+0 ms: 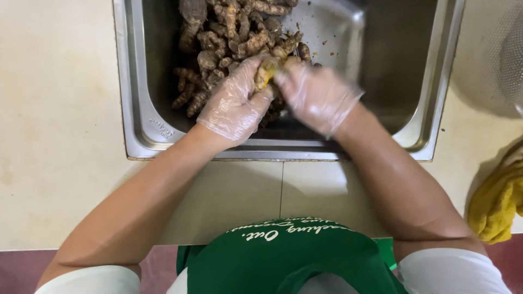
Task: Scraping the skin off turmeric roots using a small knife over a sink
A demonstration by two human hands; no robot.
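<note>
Both hands [275, 95] blurred, hiding most of root [265, 72].

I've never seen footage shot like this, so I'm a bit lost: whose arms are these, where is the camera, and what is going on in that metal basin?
The camera sits on a person's head and looks straight down, so the two arms are that person's own. Both hands wear thin clear plastic gloves. The left hand and right hand meet over a steel sink set in a pale counter. Together they grip one knobbly root showing yellow-orange flesh. A pile of similar brown roots lies in the sink behind it. A yellow cloth sits at the right edge, and a green apron shows at the bottom.
</note>
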